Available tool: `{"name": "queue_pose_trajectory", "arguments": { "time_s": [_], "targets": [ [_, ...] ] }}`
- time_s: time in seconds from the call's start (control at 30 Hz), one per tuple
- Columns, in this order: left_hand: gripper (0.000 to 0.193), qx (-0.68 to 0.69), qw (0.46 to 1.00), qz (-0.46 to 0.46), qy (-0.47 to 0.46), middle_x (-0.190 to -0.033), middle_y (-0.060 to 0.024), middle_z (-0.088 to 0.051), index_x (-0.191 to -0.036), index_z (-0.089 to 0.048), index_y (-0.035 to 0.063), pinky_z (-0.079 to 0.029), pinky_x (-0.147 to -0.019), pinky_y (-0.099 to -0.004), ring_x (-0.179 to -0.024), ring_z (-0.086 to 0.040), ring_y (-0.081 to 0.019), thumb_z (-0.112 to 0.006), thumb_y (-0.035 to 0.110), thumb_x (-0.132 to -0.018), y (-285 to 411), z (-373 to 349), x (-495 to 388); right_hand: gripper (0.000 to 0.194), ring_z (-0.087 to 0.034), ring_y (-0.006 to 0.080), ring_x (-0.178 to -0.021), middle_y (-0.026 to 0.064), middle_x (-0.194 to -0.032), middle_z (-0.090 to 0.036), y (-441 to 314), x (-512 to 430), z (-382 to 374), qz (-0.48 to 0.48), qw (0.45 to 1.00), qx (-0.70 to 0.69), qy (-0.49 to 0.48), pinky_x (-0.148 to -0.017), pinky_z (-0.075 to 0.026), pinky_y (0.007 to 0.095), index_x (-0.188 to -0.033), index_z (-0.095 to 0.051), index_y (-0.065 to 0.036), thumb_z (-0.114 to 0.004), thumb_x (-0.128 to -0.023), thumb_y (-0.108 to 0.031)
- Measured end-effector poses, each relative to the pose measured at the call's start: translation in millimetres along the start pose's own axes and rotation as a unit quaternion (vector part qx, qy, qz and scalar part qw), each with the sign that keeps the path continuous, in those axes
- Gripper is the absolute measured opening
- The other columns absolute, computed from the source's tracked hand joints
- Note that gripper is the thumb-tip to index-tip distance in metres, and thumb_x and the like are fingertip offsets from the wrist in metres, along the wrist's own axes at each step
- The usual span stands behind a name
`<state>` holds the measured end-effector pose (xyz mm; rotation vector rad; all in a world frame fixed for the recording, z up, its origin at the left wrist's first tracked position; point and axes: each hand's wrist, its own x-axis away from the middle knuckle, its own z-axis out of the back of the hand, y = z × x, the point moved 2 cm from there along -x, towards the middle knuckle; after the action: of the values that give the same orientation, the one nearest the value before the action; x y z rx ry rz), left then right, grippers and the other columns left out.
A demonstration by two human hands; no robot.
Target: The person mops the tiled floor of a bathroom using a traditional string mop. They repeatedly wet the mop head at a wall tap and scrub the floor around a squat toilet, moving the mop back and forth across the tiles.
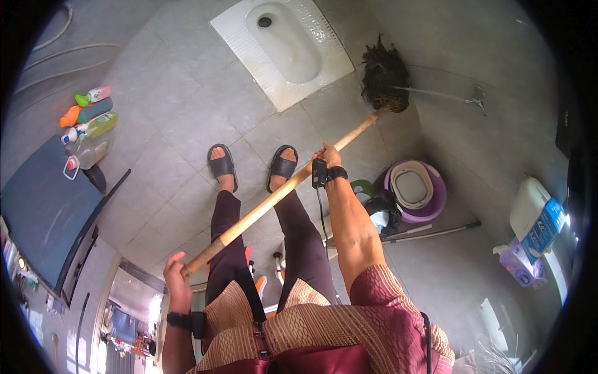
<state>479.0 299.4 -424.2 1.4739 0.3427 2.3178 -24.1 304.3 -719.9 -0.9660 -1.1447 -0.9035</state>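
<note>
A mop's long wooden handle runs diagonally across in front of my legs. My right hand grips it around the upper middle. At the lower end, my left hand is loosely around the handle's tip, some fingers hidden behind it. The dark, wet-looking mop head is at the far right, near the wall and beside the white squat toilet. From a wall tap, a thin stream of water reaches the mop head.
Plastic bottles line the left wall near a dark-topped cabinet. To my right are a purple basin with a smaller basin inside, a black bag and a pole. A hose hangs at the upper left.
</note>
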Motion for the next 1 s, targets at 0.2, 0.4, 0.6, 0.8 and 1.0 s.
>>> {"name": "queue_pose_trajectory", "arguments": {
  "time_s": [0.2,0.4,0.6,0.8,1.0],
  "targets": [
    [0.023,0.085,0.992,0.068,0.068,-0.102,0.002,-0.057,-0.102,-0.067,0.0081,-0.044,-0.081,-0.0317,-0.095,-0.051,-0.011,-0.058,0.016,-0.083,-28.2,62.1,-10.7,0.031,-0.038,0.016,-0.048,-0.0005,-0.056,-0.036,9.5,85.1,6.4,-0.025,0.978,-0.151,-0.143,-0.049,-0.039,0.0327,-0.067,-0.037,-0.014,-0.055,-0.091,-0.02],
    [0.021,0.124,0.986,0.075,0.079,-0.096,0.0011,-0.052,-0.104,-0.066,0.011,-0.047,-0.085,-0.0366,-0.094,-0.05,-0.0117,-0.06,0.022,-0.087,-59.2,118.8,31.6,0.028,-0.036,0.0146,-0.052,-0.0019,-0.058,-0.034,24.0,212.0,10.0,-0.025,0.95,-0.226,-0.213,-0.057,-0.037,0.0332,-0.065,-0.039,-0.015,-0.058,-0.086,-0.019],
    [0.031,0.16,0.975,0.153,-0.001,-0.093,-0.0001,-0.046,-0.117,-0.063,0.0057,-0.047,-0.089,-0.0344,-0.09,-0.049,-0.014,-0.053,0.014,-0.089,-34.6,95.6,27.6,0.038,-0.032,0.0119,-0.051,-0.0039,-0.055,-0.03,32.3,163.6,19.8,-0.054,0.884,-0.265,-0.381,-0.054,-0.034,0.0308,-0.066,-0.039,-0.016,-0.054,-0.097,-0.032],
    [0.031,-0.01,0.996,0.028,-0.079,-0.082,0.0011,-0.047,-0.112,-0.063,0.0017,-0.044,-0.084,-0.0291,-0.089,-0.049,-0.0129,-0.048,0.01,-0.087,-19.7,-16.9,9.2,0.03,-0.052,0.0275,-0.049,0.0097,-0.056,-0.046,-8.5,-9.3,7.1,0.011,0.981,0.193,0.005,-0.049,-0.047,0.0424,-0.073,-0.045,-0.007,-0.055,-0.096,-0.024],
    [0.027,0.096,0.991,0.071,0.059,-0.101,-0.0028,-0.062,-0.101,-0.068,0.0012,-0.035,-0.097,-0.0304,-0.104,-0.052,-0.016,-0.049,0.011,-0.085,-42.6,-2.3,-6.7,0.029,-0.041,0.0163,-0.048,-0.0008,-0.056,-0.035,1.3,19.7,14.4,-0.008,0.99,-0.102,-0.092,-0.048,-0.042,0.0346,-0.07,-0.038,-0.014,-0.055,-0.092,-0.019]
  ]
}}
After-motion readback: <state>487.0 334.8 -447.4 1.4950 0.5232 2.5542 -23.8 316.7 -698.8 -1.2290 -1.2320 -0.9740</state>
